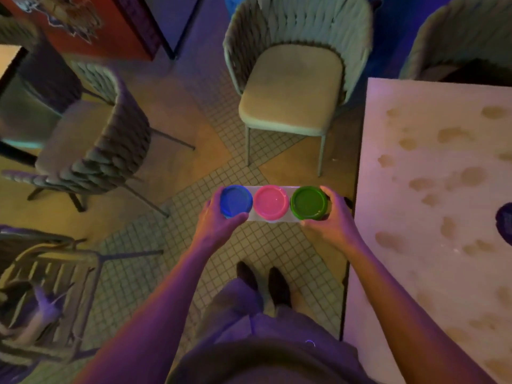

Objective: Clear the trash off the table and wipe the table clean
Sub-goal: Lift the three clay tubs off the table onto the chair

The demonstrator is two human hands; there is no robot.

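Note:
I hold a white three-pot container level over the tiled floor, left of the table. Its lids run blue, pink and green from left to right. My left hand grips the blue end, thumb under the lid's near side. My right hand grips the green end. The pale stone-pattern table fills the right side, with brownish blotches over its top. A dark purple object sits at the table's right, cut off by the frame edge.
A woven-back chair with a beige seat stands ahead, by the table's far left corner. Another woven chair is to the left, a slatted chair at lower left. A third woven chair stands beyond the table. My feet are on the tiles.

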